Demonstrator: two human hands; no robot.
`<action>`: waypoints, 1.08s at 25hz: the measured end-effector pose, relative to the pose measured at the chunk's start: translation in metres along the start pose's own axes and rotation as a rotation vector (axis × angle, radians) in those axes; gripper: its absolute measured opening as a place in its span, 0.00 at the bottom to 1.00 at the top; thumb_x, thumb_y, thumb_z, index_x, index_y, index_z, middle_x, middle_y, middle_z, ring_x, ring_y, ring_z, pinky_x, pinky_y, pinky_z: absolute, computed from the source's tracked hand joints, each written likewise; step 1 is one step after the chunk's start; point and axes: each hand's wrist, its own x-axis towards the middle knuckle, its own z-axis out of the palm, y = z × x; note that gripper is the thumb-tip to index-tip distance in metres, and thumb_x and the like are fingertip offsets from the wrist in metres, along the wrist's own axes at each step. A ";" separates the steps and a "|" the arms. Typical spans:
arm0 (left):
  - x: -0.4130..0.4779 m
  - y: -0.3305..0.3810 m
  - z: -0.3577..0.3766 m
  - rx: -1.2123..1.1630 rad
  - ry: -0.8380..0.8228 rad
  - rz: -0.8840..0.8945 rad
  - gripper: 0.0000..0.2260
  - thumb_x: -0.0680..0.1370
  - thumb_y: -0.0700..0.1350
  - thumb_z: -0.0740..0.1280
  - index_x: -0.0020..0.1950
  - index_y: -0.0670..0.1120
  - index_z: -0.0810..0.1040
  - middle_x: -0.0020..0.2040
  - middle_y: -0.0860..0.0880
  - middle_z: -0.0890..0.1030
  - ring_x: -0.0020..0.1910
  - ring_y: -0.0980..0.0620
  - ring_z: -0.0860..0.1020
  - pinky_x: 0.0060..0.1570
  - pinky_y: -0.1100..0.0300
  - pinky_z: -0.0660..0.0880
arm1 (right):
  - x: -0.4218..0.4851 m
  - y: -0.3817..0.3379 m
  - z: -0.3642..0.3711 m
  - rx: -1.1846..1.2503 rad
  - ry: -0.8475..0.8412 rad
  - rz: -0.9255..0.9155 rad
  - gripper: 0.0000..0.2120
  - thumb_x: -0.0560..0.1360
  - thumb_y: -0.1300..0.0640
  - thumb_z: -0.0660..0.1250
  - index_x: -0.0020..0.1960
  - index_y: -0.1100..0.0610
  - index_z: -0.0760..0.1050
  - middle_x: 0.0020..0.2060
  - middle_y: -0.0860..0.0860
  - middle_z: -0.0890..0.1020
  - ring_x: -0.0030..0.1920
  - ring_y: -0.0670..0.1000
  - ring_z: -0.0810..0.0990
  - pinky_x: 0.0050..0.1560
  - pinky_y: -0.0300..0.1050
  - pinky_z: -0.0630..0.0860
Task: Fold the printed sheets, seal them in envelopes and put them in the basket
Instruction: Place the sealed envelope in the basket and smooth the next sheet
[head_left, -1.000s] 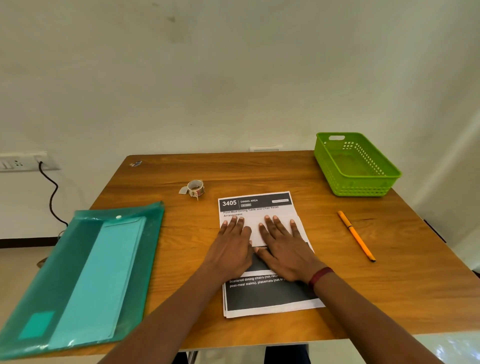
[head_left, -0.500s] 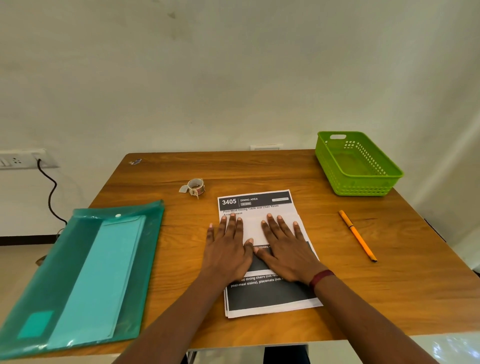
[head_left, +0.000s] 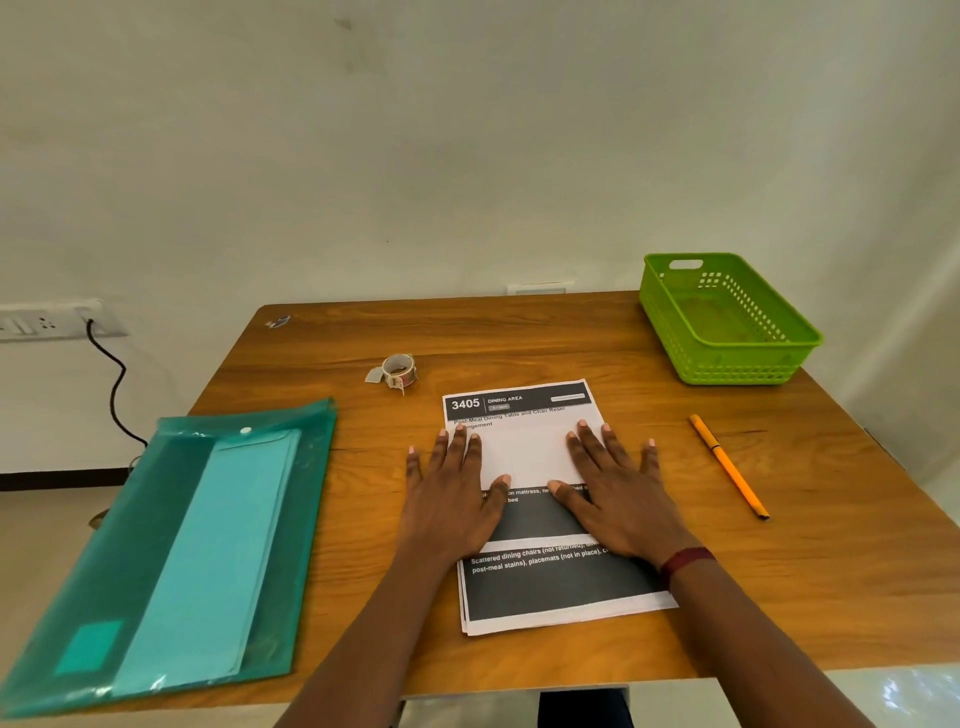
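Sheet (head_left: 524, 457) folded, white back up over dark print, atop paper stack (head_left: 561, 597) at table (head_left: 519, 332) centre. Left hand (head_left: 452, 499) and right hand (head_left: 613, 493) flat, fingers spread, pressing it. One basket (head_left: 727, 369), one pen (head_left: 727, 462), one tape roll (head_left: 399, 369).

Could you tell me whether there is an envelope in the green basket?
No, the green basket shows only its bare floor, with nothing lying inside.

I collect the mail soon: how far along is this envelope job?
Done: one fold in the top sheet. In hand: left hand and right hand press it flat. Left: the stack beneath, envelopes inside the folder, tape roll untouched, nothing in the basket.
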 end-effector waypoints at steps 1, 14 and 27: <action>0.000 -0.001 0.000 -0.020 0.012 -0.001 0.33 0.80 0.66 0.45 0.80 0.49 0.50 0.81 0.48 0.48 0.79 0.47 0.44 0.76 0.41 0.40 | 0.000 0.000 0.000 0.002 0.004 0.004 0.41 0.73 0.28 0.33 0.79 0.49 0.40 0.79 0.47 0.41 0.78 0.51 0.39 0.73 0.69 0.38; 0.034 -0.007 -0.039 -0.078 -0.188 -0.044 0.40 0.70 0.68 0.69 0.76 0.56 0.58 0.75 0.48 0.61 0.74 0.44 0.58 0.67 0.39 0.61 | 0.020 0.009 -0.020 0.161 0.030 -0.015 0.35 0.73 0.31 0.61 0.75 0.45 0.62 0.70 0.52 0.65 0.74 0.55 0.57 0.73 0.67 0.49; 0.024 -0.010 -0.035 -0.165 0.029 0.062 0.36 0.66 0.67 0.73 0.67 0.56 0.64 0.70 0.51 0.67 0.68 0.48 0.63 0.62 0.46 0.62 | 0.026 0.000 -0.035 0.133 0.177 0.009 0.38 0.62 0.33 0.74 0.66 0.47 0.68 0.63 0.51 0.69 0.67 0.55 0.63 0.71 0.62 0.58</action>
